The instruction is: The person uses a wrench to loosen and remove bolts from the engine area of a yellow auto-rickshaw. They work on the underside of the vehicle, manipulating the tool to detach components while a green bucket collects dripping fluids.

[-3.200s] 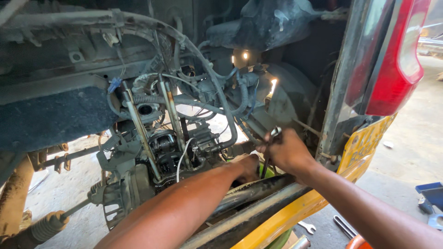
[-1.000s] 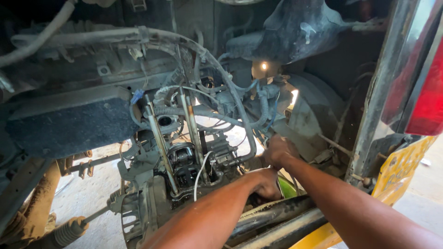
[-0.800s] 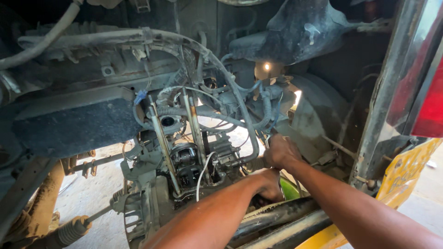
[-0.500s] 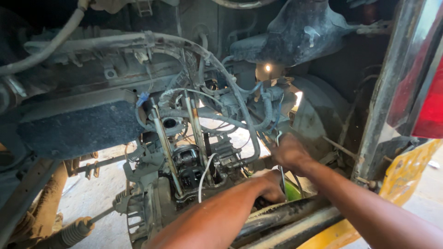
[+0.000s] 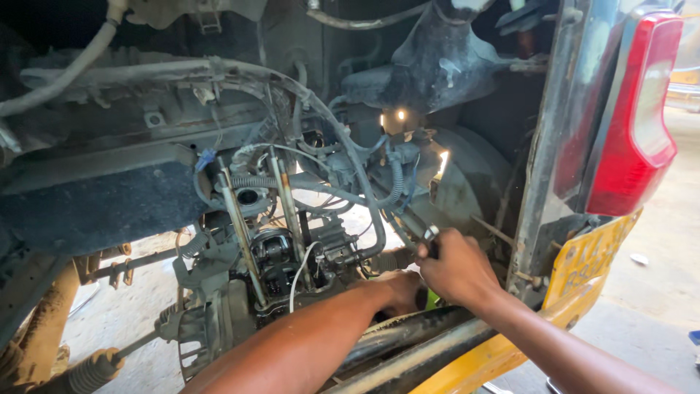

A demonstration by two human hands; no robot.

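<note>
I look into the open rear engine bay of a small vehicle. My right hand (image 5: pixel 458 271) is closed on a metal spanner (image 5: pixel 415 228) whose shaft points up and left toward the hoses behind the engine. My left hand (image 5: pixel 397 290) reaches in low beside it, fingers curled down by the engine's right side; whatever it grips is hidden. The partly stripped engine (image 5: pixel 281 259) shows two long upright studs (image 5: pixel 237 219) and a white wire.
A red tail light (image 5: pixel 633 124) and yellow bumper panel (image 5: pixel 583 273) stand at the right. Grey hoses (image 5: pixel 343 153) loop over the engine. A dark frame bar (image 5: pixel 408 339) runs under my arms. A coil shock absorber (image 5: pixel 87 372) lies low at left above concrete floor.
My right hand has lifted slightly and now shows the spanner angled up-left. The view has shifted a little to the left. My left hand stays low by the engine.
</note>
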